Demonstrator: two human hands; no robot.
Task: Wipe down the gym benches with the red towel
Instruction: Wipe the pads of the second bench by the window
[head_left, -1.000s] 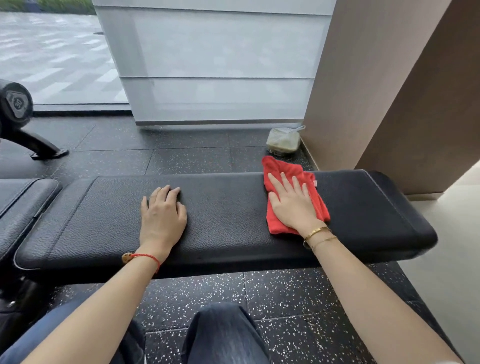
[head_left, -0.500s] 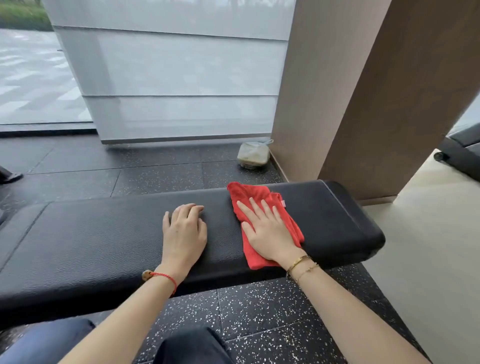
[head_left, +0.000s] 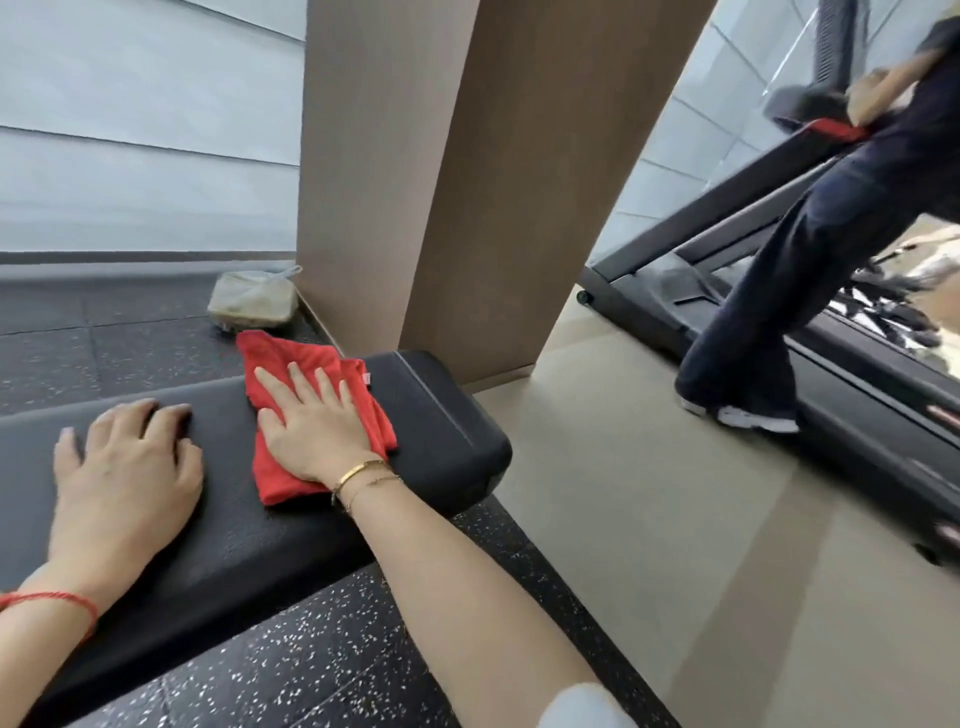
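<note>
Head view: wiping was in progress near the bench (head_left: 441, 415) end.
Right hand (head_left: 311, 431) pressed flat on the red towel (head_left: 270, 467); left hand (head_left: 124, 467) lay open; the end looked unwiped.

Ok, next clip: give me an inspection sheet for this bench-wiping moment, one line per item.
Surface: black padded bench, its right end near the pillar.
Job's things: red towel lies bunched on the bench top.
Clutter: bagged container on the floor behind the bench, by the pillar.
Grippers: right hand presses flat on the towel, fingers spread; left hand rests on bare padding, holding nothing.
Cables: nothing seen.
Surroundings: speckled black floor, beige floor to the right; another person stands by a treadmill.
</note>
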